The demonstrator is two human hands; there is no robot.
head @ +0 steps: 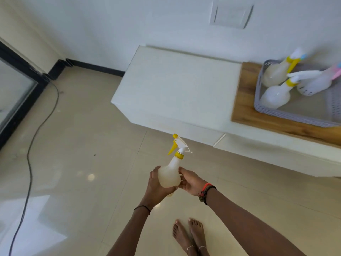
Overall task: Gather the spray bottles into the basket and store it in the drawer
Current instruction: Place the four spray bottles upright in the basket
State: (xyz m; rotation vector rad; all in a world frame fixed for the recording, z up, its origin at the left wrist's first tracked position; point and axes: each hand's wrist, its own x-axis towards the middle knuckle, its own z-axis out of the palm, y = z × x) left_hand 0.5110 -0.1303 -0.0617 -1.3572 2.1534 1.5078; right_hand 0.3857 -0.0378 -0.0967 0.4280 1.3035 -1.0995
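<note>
— Over the floor tiles (77,126), far left, what do we have?

— We see a black cable (30,163) snaking down from a dark-framed glass panel (13,89) at the left edge. Nothing of ours lies there.

— And in the middle?

— We hold one bottle (170,173) in front of us above the floor, upright and tilted a little, its yellow trigger toward the left. Our left hand (156,187) cups the body from below and behind, fingers curled around it. Our right hand (191,183) grips the other side, thumb and fingers pressed to the plastic. Both hands are clasped on that bottle. Our bare feet (190,235) show below, close together.

— Beyond the hands?

— We see a white cabinet (177,85) against the wall, its near left corner cut at an angle. Its top is bare on the left half.

— And to the right?

— A wooden top (245,104) covers the cabinet's right part. On it sits the grey basket (287,112), its left wall near the wood's left edge. Three bottles lie inside, at the basket's far left end: two yellow bottles (275,95) and a pink bottle (313,84), touching one another. The frame's right edge cuts the basket off, so we cannot tell how far it runs. We cannot make out a drawer for certain.
</note>
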